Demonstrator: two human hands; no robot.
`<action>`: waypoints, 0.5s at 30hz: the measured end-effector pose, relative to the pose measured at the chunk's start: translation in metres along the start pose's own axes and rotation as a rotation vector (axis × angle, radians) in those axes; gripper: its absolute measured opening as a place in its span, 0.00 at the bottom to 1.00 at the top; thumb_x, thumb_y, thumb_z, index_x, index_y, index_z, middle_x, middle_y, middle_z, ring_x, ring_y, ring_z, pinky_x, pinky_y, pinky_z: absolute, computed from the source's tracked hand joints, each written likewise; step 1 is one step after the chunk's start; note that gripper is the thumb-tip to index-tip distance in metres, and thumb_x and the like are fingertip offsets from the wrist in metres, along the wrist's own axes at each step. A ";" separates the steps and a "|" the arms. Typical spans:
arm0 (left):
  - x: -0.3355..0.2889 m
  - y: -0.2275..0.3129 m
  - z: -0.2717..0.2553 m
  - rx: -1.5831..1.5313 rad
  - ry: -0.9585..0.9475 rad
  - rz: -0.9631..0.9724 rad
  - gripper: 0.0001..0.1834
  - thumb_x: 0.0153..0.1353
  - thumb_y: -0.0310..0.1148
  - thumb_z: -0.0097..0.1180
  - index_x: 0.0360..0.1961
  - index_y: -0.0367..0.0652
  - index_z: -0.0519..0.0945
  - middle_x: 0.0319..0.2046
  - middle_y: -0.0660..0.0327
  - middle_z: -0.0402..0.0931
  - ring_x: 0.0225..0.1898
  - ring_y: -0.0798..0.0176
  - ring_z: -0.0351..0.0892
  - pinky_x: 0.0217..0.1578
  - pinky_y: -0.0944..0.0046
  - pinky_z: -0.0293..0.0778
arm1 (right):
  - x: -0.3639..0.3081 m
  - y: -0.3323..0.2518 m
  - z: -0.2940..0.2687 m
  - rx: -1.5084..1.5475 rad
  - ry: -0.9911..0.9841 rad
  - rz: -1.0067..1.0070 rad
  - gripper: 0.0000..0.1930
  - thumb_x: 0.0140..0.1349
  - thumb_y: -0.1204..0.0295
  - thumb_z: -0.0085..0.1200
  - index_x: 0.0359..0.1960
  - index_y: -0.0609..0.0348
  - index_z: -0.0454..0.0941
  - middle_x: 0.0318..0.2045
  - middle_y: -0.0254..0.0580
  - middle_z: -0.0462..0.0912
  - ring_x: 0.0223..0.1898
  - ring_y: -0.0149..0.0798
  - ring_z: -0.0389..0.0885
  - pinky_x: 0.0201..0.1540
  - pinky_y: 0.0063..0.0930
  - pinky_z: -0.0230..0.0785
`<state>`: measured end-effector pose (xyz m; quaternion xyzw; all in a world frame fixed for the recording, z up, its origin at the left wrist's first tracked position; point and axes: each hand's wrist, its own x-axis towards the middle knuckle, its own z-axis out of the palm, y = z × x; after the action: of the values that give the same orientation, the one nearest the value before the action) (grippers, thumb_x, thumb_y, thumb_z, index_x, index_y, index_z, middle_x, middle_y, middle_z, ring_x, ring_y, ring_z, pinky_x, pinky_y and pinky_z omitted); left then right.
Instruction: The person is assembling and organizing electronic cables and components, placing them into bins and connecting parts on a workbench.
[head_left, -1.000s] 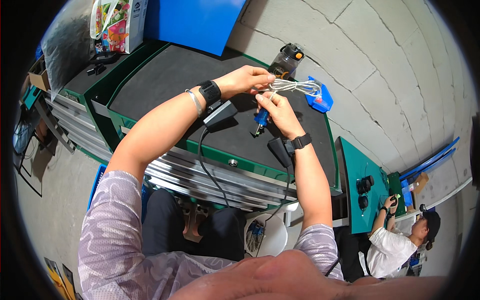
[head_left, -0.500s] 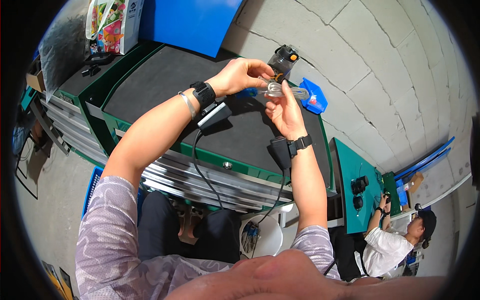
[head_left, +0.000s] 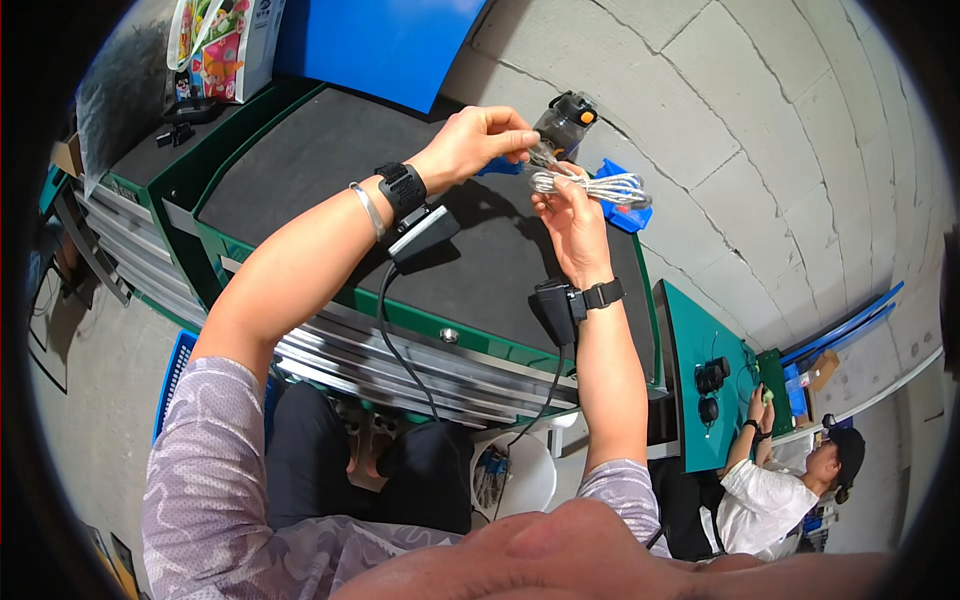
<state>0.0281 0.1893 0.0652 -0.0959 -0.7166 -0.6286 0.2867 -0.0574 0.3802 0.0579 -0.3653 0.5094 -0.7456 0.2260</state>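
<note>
Cable (head_left: 612,188), upper centre, now overlaps the blue tray (head_left: 628,219) more, clamped in right fingers (head_left: 571,196), left fingers (head_left: 514,141) pinching its left end.

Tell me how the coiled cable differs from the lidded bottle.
The coiled cable is whitish-silver; the bottle is see-through with a black lid and an orange spot.

The cable is in the right hand; the bottle is farther back, unheld.

The cable is a bundle of loops; the bottle is a single container.

Green-rimmed metal bench with dark-grey top (head_left: 300,190)
Clear black-lidded bottle (head_left: 560,130) at two o'clock; blue plastic tray (head_left: 630,219) at three.
</note>
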 end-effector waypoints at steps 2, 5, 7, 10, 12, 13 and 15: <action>0.000 0.001 0.000 -0.011 0.015 -0.012 0.15 0.68 0.42 0.57 0.41 0.40 0.81 0.31 0.67 0.81 0.34 0.76 0.76 0.37 0.73 0.72 | 0.000 0.001 -0.001 -0.021 0.004 -0.006 0.13 0.67 0.69 0.53 0.51 0.57 0.72 0.40 0.37 0.80 0.39 0.30 0.79 0.45 0.27 0.72; 0.001 0.002 -0.001 -0.032 -0.027 -0.066 0.15 0.69 0.43 0.56 0.41 0.40 0.81 0.31 0.67 0.81 0.34 0.76 0.76 0.35 0.73 0.71 | 0.002 0.002 -0.002 -0.009 0.027 -0.030 0.13 0.67 0.70 0.54 0.51 0.57 0.71 0.40 0.36 0.80 0.40 0.29 0.79 0.45 0.25 0.72; 0.000 0.002 -0.001 -0.032 -0.078 -0.135 0.15 0.68 0.42 0.57 0.41 0.40 0.81 0.31 0.67 0.80 0.34 0.76 0.76 0.35 0.73 0.70 | 0.004 0.003 -0.002 -0.006 0.032 -0.046 0.14 0.67 0.70 0.55 0.52 0.57 0.72 0.41 0.36 0.80 0.40 0.29 0.79 0.44 0.24 0.73; -0.002 0.002 0.001 0.028 -0.083 -0.076 0.13 0.66 0.39 0.60 0.42 0.39 0.81 0.31 0.66 0.81 0.33 0.76 0.76 0.34 0.74 0.70 | 0.005 0.007 -0.001 -0.083 0.067 -0.163 0.15 0.68 0.67 0.55 0.53 0.58 0.72 0.41 0.36 0.80 0.42 0.31 0.80 0.44 0.23 0.75; -0.002 0.002 0.001 0.092 -0.041 -0.007 0.12 0.63 0.34 0.62 0.44 0.38 0.81 0.32 0.65 0.82 0.35 0.75 0.78 0.38 0.72 0.73 | 0.005 0.006 -0.001 -0.055 0.119 -0.111 0.16 0.69 0.65 0.55 0.54 0.59 0.72 0.42 0.38 0.80 0.42 0.33 0.81 0.43 0.23 0.76; -0.003 0.002 0.002 0.122 -0.030 0.024 0.12 0.62 0.33 0.63 0.44 0.38 0.81 0.33 0.65 0.82 0.36 0.75 0.79 0.39 0.71 0.74 | 0.005 0.006 -0.002 -0.044 0.137 -0.086 0.17 0.69 0.64 0.55 0.54 0.59 0.72 0.43 0.39 0.80 0.42 0.34 0.81 0.43 0.23 0.77; -0.003 0.002 0.002 0.172 -0.025 0.064 0.12 0.61 0.31 0.64 0.44 0.38 0.81 0.34 0.64 0.83 0.36 0.74 0.79 0.41 0.70 0.75 | 0.005 0.003 -0.003 0.130 0.047 0.043 0.17 0.69 0.63 0.54 0.54 0.60 0.72 0.44 0.41 0.81 0.42 0.35 0.82 0.42 0.24 0.77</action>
<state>0.0307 0.1921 0.0653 -0.1014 -0.7679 -0.5541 0.3049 -0.0630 0.3781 0.0562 -0.3213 0.4726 -0.7806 0.2533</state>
